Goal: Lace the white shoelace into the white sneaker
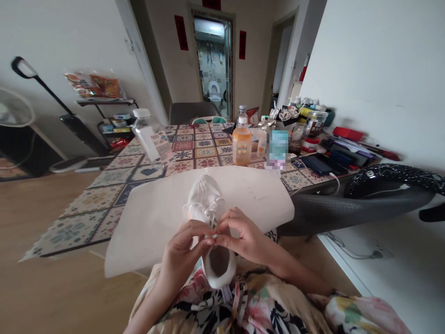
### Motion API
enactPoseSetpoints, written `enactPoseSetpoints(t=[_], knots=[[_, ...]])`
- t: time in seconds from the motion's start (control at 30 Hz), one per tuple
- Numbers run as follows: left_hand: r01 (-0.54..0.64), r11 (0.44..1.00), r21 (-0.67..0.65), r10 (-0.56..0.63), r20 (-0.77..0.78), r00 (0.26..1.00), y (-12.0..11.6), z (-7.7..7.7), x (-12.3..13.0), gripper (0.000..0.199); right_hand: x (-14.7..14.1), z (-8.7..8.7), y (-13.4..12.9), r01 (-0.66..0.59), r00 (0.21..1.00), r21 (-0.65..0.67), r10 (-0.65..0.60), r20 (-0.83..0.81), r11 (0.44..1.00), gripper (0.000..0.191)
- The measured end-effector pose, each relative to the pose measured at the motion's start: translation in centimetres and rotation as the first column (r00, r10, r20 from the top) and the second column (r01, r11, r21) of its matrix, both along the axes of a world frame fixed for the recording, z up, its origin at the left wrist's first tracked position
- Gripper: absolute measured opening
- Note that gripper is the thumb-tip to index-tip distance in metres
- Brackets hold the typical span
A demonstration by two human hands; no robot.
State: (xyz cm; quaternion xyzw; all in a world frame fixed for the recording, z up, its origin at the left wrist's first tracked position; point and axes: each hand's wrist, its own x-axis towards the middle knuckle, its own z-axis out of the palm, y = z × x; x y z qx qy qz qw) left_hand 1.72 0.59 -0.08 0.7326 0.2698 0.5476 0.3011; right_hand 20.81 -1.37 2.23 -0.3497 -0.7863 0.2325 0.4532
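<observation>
A white shoe (206, 195) is set at the near side of a tile-patterned tabletop (184, 144), its toe pointed away over a pale sheet (153, 222) and its open collar (220, 282) turned toward a lap in floral clothing (205, 311). Whether the heel is borne by the sheet or by the lap cannot be told. The shoe is pinched just ahead of its opening by the left grip (184, 243) and the right grip (243, 234), their fingertips brought together near the tongue and lacing; whether tongue, lace or both are caught there is hidden by the fingers. A light load is suggested by the shoe's build. The upper is judged soft and easily dented, the sole stiffer, and little about it seems fragile. The laces are likely limp, thin and apt to slip, so they are best taken close to the eyelets, between thumb and forefinger. The body is best steadied low along the sides or at the heel, where less give is expected than at the collar. Some sliding may be allowed by the smooth-looking sheet. A clear bottle (151, 139) and an orange-filled bottle (242, 146) are left beyond it.
</observation>
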Motion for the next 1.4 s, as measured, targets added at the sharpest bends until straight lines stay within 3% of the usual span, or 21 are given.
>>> enactPoseSetpoints(t=[0.07,0.13,0.33,0.43,0.53,0.73,0.87,0.93,1.03,1.13,1.2,1.27,1.3,1.33,1.37,1.4], knots=[[-0.017,1.000,-0.008,0.017,-0.007,1.000,0.0,0.0,0.1,0.007,0.2,0.0,0.0,-0.081,0.997,-0.082,0.081,-0.009,0.993,0.003],[-0.025,0.999,-0.037,0.025,-0.004,1.000,-0.1,0.0,0.2,0.014,0.4,-0.1,0.0,-0.121,0.992,-0.079,0.122,0.015,0.990,0.009],[-0.015,0.995,-0.101,0.017,0.018,1.000,-0.4,0.1,0.7,0.029,0.0,-0.8,-0.2,0.003,0.999,0.222,-0.010,0.030,0.975,0.005],[-0.001,0.992,-0.126,0.002,0.009,1.000,-0.5,0.4,0.7,0.031,0.0,-0.7,-0.4,0.002,0.999,0.378,-0.014,0.029,0.926,0.008],[0.006,0.987,-0.161,-0.008,-0.010,1.000,-0.2,0.5,0.5,0.025,0.5,-0.2,-0.4,-0.032,0.999,0.441,0.036,-0.002,0.897,0.007],[-0.162,0.973,-0.166,0.162,-0.014,0.987,1.7,0.0,0.3,0.016,1.6,1.1,0.2,-0.289,0.956,0.379,0.285,0.066,0.879,0.019],[-0.206,0.967,-0.148,0.204,-0.035,0.978,2.3,-0.4,0.2,0.016,1.9,1.2,0.4,-0.391,0.920,0.276,0.365,0.140,0.878,0.020],[-0.189,0.972,-0.137,0.183,-0.056,0.982,2.2,-0.4,-0.1,0.016,2.2,1.1,0.3,-0.364,0.928,0.243,0.329,0.176,0.899,0.016],[-0.164,0.980,-0.116,0.157,-0.069,0.985,1.8,-0.2,-0.9,0.008,2.4,0.9,0.0,-0.212,0.948,0.227,0.143,0.286,0.951,0.009],[-0.089,0.994,-0.063,0.084,-0.079,0.993,0.9,0.3,-1.5,0.011,2.3,0.9,-0.4,-0.102,0.926,0.244,0.003,0.377,0.964,0.007],[0.018,1.000,-0.017,-0.021,-0.154,0.988,0.1,0.7,-1.6,0.014,2.1,1.3,-0.8,-0.106,0.927,0.250,0.004,0.376,0.962,0.011],[0.080,0.997,0.017,-0.074,-0.242,0.968,-0.4,1.1,-1.4,0.014,1.8,2.0,-1.2,-0.178,0.944,0.217,0.104,0.314,0.960,0.017],[0.075,0.997,0.032,-0.064,-0.265,0.962,-0.7,1.3,-1.3,0.013,1.8,2.6,-1.3,-0.281,0.936,0.185,0.226,0.271,0.942,0.021],[0.059,0.997,0.046,-0.044,-0.276,0.960,-0.8,1.4,-1.1,0.011,1.8,3.1,-1.5,-0.430,0.893,0.164,0.391,0.223,0.888,0.025],[0.040,0.997,0.059,-0.022,-0.278,0.960,-0.9,1.4,-1.0,0.009,1.8,3.6,-1.5,-0.603,0.796,0.150,0.578,0.181,0.784,0.030],[0.022,0.997,0.069,-0.002,-0.277,0.961,-0.9,1.4,-0.9,0.008,1.9,4.0,-1.5,-0.760,0.649,0.161,0.740,0.176,0.629,0.035]])
